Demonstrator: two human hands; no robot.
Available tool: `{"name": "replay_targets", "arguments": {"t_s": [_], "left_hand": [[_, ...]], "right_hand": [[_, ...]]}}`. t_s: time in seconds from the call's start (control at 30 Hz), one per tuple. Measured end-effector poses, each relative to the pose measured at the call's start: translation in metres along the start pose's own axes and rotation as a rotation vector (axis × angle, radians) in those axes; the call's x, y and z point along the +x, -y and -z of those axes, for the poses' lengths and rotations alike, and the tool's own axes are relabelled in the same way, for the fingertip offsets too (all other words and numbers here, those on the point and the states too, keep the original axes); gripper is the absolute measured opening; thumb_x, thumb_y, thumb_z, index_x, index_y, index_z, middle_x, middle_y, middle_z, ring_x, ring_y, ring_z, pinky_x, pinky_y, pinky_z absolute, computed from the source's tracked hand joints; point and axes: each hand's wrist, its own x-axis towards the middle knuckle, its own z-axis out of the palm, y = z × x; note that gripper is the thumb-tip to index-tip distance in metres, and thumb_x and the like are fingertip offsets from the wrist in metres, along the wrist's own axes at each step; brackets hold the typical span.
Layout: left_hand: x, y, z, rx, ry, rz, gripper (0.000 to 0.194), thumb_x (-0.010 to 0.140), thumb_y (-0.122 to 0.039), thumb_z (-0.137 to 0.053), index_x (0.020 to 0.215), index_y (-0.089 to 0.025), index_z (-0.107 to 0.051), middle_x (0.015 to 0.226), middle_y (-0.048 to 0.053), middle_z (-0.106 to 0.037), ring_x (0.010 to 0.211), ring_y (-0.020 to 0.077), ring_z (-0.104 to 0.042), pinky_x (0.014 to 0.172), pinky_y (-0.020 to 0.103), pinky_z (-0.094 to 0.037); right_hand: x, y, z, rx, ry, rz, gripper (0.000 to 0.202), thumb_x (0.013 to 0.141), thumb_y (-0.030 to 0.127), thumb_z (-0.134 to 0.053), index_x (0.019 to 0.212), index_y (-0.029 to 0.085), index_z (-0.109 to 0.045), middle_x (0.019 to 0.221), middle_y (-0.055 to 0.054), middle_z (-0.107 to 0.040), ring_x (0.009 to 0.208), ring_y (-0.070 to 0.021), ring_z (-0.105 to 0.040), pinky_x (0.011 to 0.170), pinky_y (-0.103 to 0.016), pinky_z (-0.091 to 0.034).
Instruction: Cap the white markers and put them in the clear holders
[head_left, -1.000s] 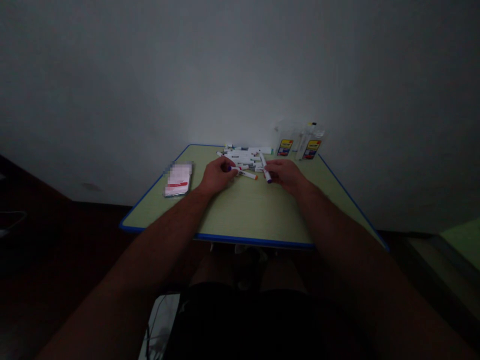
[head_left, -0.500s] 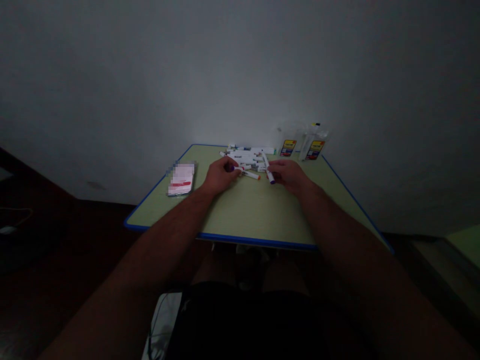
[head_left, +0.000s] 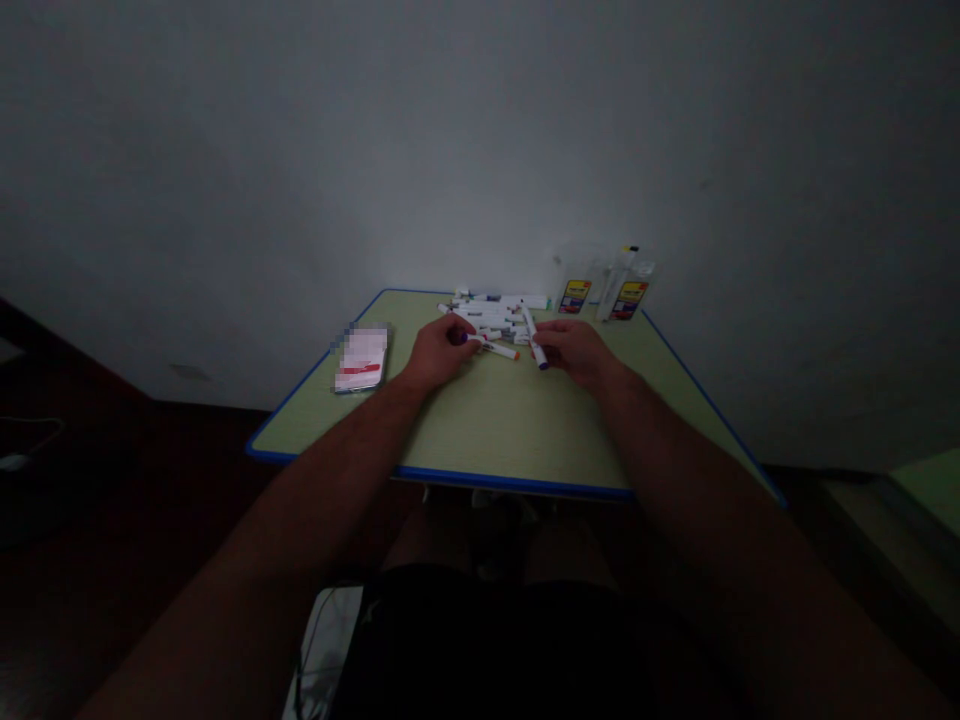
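My right hand (head_left: 574, 350) pinches a white marker (head_left: 535, 338) with a dark purple end, tilted with that end toward me. Curled around a purple-ended marker (head_left: 466, 338) are the fingers of my left hand (head_left: 441, 353); most of that marker is hidden. Beside the left fingertips lies a white marker with an orange end (head_left: 504, 350). Just beyond both hands, several white markers (head_left: 487, 311) lie in a loose pile on the light table (head_left: 517, 430).
Against the wall at the back right stand two clear plastic pouches with yellow labels, a left pouch (head_left: 575, 292) and a right pouch (head_left: 628, 297) with a marker sticking up. A phone (head_left: 362, 358) lies at the table's left side. Blue trim (head_left: 517, 486) edges the table.
Both hands keep almost the same place and grip. The marker in my right hand has shifted very slightly to the left. The pile looks the same.
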Motion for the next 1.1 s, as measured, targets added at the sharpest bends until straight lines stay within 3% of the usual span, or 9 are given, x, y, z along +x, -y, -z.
{"name": "replay_targets", "arguments": {"t_s": [0.63, 1.1], "left_hand": [[0.0, 0.003, -0.001, -0.007, 0.015, 0.008, 0.016, 0.071, -0.024, -0.079, 0.082, -0.02, -0.067, 0.069, -0.002, -0.059, 0.064, 0.0133, -0.05, 0.062, 0.031, -0.039], [-0.008, -0.02, 0.002, 0.247, -0.11, -0.042, 0.014, 0.078, -0.022, -0.072, 0.077, -0.022, -0.058, 0.072, 0.001, -0.063, 0.068, 0.0159, -0.053, 0.069, 0.034, -0.041]], "right_hand": [[-0.001, 0.001, 0.0, 0.054, -0.007, -0.008, 0.007, 0.08, 0.005, -0.068, 0.082, 0.012, -0.068, 0.064, -0.001, -0.066, 0.052, -0.0106, -0.06, 0.052, -0.023, -0.051], [0.005, -0.002, 0.002, 0.123, -0.096, 0.01, 0.016, 0.082, 0.004, -0.067, 0.07, 0.013, -0.065, 0.06, 0.001, -0.064, 0.049, -0.01, -0.059, 0.047, -0.021, -0.053]]}}
